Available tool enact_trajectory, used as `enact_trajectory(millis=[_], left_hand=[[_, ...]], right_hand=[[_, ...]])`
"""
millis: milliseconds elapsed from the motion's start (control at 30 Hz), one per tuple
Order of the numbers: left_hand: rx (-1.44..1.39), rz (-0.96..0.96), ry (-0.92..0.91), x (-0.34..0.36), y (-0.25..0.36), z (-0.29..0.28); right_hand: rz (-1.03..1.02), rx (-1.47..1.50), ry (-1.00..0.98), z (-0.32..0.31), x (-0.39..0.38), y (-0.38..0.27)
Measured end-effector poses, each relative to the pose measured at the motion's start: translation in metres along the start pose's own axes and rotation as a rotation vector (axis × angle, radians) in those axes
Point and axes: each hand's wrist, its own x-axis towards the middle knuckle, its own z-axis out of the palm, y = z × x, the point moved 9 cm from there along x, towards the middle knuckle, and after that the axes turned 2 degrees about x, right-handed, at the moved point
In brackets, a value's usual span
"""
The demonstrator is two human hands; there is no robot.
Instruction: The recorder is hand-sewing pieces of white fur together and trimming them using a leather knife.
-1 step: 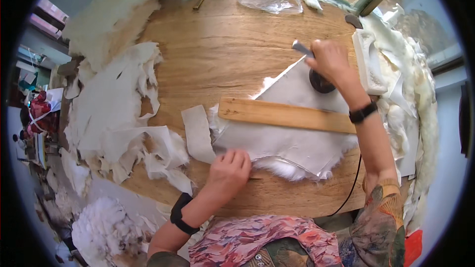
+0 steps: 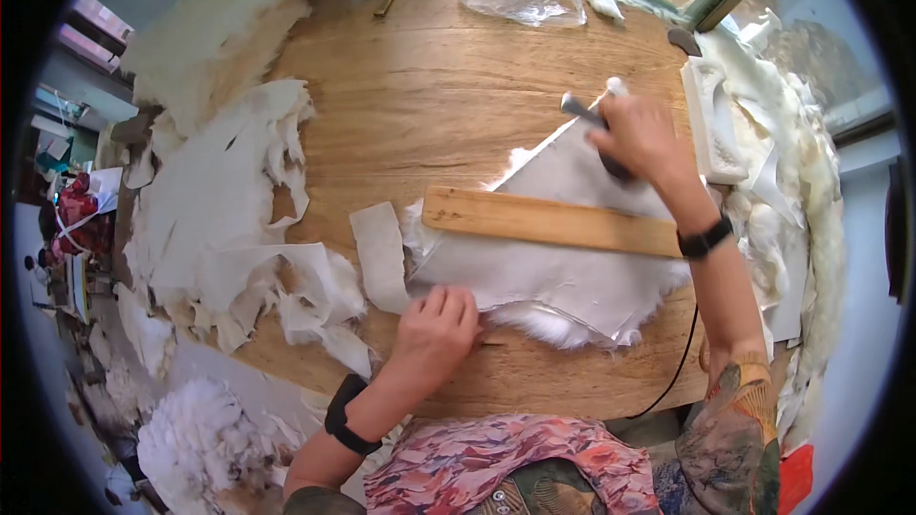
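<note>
Observing hide [image 2: 549,277] lying skin-side up on table [image 2: 410,95], beneath wooden strip [image 2: 553,221]; seeing right hand [image 2: 637,135] gripping grey-tipped tool [image 2: 579,110] near far edge, left hand [image 2: 437,324] resting at near-left corner, pinch unclear; apparently working hide's surface, next calling for steady holding.

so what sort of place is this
Probably a fur workshop: a white-furred hide, pale skin side up, lies on a brown wooden table, with ragged off-white pelts to its left and a fluffy white heap at lower left.
</note>
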Motion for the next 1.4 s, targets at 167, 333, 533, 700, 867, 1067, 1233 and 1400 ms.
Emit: enact_trajectory(millis=[167,333,533,700,867,1067,1233,1400], left_hand=[[0.259,0.029,-0.044,-0.023,-0.007,0.004],[0.361,0.051,-0.135,-0.03,0.003,0.013],[0.416,0.071,-0.183,-0.047,0.008,0.017],[0.447,0.047,-0.272,-0.059,0.002,0.016],[0.387,0.083,-0.309,-0.066,0.002,0.014],[0.292,0.288,-0.339,-0.071,0.006,0.007],[-0.223,0.333,-0.588,-0.064,-0.021,-0.014],[-0.307,0.09,-0.327,0.018,-0.093,-0.068]], right_hand=[[-0.079,0.136,-0.263,0.017,-0.089,-0.034],[-0.032,0.144,-0.174,0.017,-0.104,-0.034],[0.013,0.066,-0.034,-0.023,-0.108,-0.05],[0.119,0.098,-0.201,0.018,-0.13,-0.052],[0.207,0.106,-0.132,0.028,-0.131,-0.035],[0.211,0.02,-0.13,0.012,-0.128,-0.047],[0.304,0.069,-0.145,0.022,-0.147,-0.052],[0.292,0.517,0.049,-0.033,-0.133,-0.087]])
